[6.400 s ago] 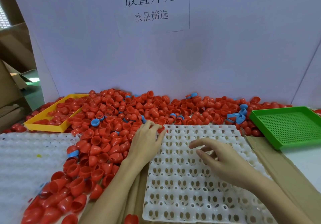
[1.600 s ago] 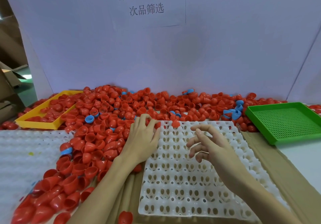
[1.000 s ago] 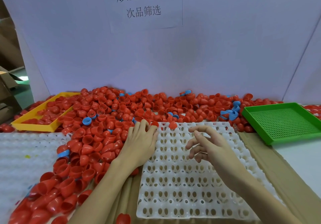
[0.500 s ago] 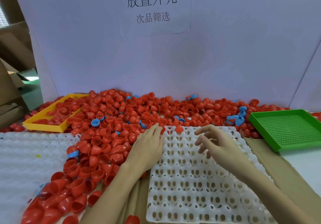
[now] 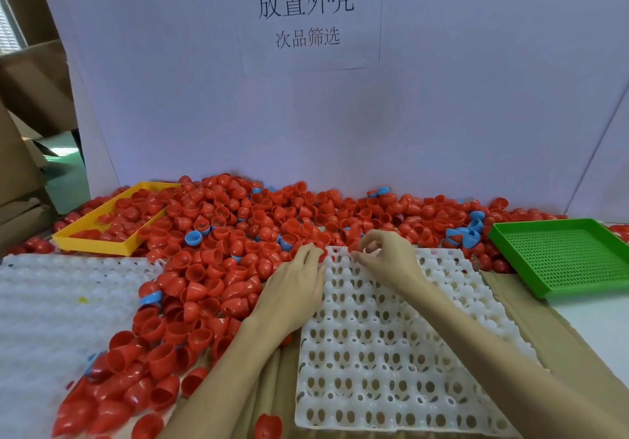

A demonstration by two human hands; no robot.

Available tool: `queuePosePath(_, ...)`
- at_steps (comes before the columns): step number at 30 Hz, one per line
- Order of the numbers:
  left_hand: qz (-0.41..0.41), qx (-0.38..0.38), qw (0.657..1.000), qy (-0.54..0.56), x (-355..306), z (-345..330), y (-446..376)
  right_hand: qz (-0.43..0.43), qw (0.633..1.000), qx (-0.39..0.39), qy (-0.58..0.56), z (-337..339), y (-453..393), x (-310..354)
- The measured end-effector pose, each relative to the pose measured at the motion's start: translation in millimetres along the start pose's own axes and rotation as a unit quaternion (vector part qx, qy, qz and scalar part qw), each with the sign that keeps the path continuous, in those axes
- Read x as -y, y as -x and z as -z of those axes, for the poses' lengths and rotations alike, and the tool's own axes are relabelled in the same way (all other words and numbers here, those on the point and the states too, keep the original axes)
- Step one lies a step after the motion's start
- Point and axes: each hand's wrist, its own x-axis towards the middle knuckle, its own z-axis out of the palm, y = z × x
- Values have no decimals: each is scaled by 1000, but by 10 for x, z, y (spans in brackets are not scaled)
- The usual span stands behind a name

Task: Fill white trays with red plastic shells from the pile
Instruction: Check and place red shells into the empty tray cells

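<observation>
A white tray (image 5: pixel 391 353) with rows of hollow cells lies in front of me, and I see no shell sitting in its cells. A large pile of red plastic shells (image 5: pixel 238 234) spreads behind it and to its left. My left hand (image 5: pixel 292 289) lies flat with straight fingers on the tray's left edge, its fingertips against shells at the far left corner. My right hand (image 5: pixel 384 258) hovers over the tray's far edge, its fingers curled and pinching a red shell (image 5: pixel 354 246) there.
A second white tray (image 5: pixel 51 302) lies at the left. A yellow tray (image 5: pixel 92 241) holding red shells sits at the back left, a green perforated tray (image 5: pixel 561 254) at the right. Several blue shells (image 5: pixel 193 237) are mixed in. Brown cardboard (image 5: pixel 544 336) lies underneath. One loose red shell (image 5: pixel 269 426) sits near me.
My right hand has moved forward to the tray's far edge and its fingers have closed round a red shell. My left hand has stayed at the tray's left edge.
</observation>
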Motion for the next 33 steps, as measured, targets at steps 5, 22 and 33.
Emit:
queuePosePath(5,-76,-126,989,0,-71,79,13,97,994,32,-27,158,186,125)
queuePosePath(22,-35,-1,849,527,-403,182,255,159,972,-58,-165,359,804,217)
queuePosePath(33,-25,-74,888,454,-499,224,294,195,965,-63,-165,439,758,190)
